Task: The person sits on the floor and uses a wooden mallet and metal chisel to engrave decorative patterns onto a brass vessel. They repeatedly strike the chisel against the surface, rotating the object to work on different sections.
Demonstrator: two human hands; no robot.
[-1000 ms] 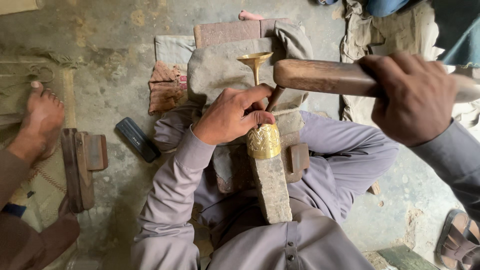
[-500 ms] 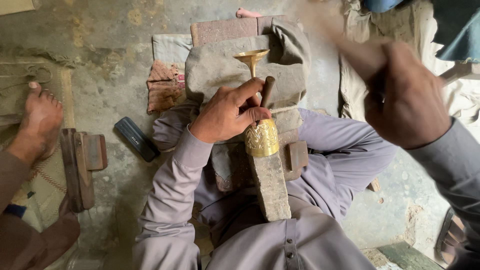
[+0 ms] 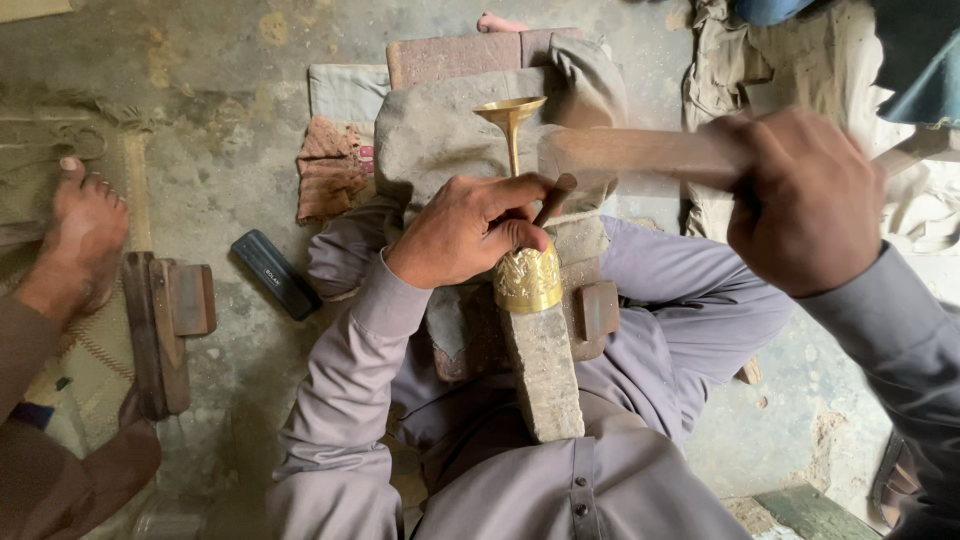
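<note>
left hand (image 3: 470,228) pins a short dark punch (image 3: 555,198) on the engraved brass goblet (image 3: 520,250), sleeved over a stone stake (image 3: 545,370); right hand (image 3: 805,200) grips a blurred wooden mallet (image 3: 640,152) just above.

dark flat rectangular case (image 3: 276,273) on concrete floor (image 3: 220,190), left of seated person's knee, lying diagonally, small pale label on its top face, no signs, no screens, no other packages in view
</note>
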